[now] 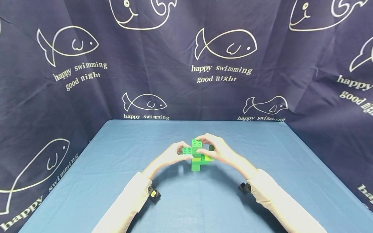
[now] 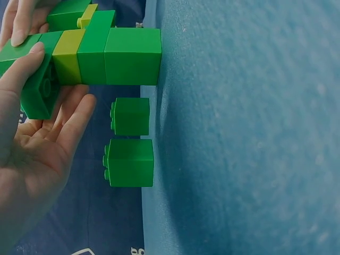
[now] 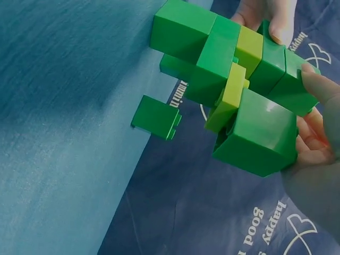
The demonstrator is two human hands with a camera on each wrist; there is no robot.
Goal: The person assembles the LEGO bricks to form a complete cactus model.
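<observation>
A structure of green and yellow-green toy building bricks [image 1: 196, 165] stands upright on the table between both hands. My left hand [image 1: 172, 153] holds a green brick [image 1: 186, 151] at the structure's upper left, thumb on its near side; the brick's hollow underside [image 2: 40, 95] shows in the left wrist view. With thumb and fingers, my right hand [image 1: 217, 149] grips the top green brick [image 1: 197, 143]. Below that hand, a thin yellow-green brick [image 3: 228, 98] sticks out sideways and bears a large green brick [image 3: 260, 133]. How firmly the left brick is joined cannot be told.
Behind the structure, a green brick [image 2: 132, 116] and a larger green brick [image 2: 130, 163] rest on the table in the left wrist view. The blue table [image 1: 186, 204] ends at a dark fish-printed cloth [image 1: 186, 81]. Black wrist cameras [image 1: 154, 194] sit under the cuffs.
</observation>
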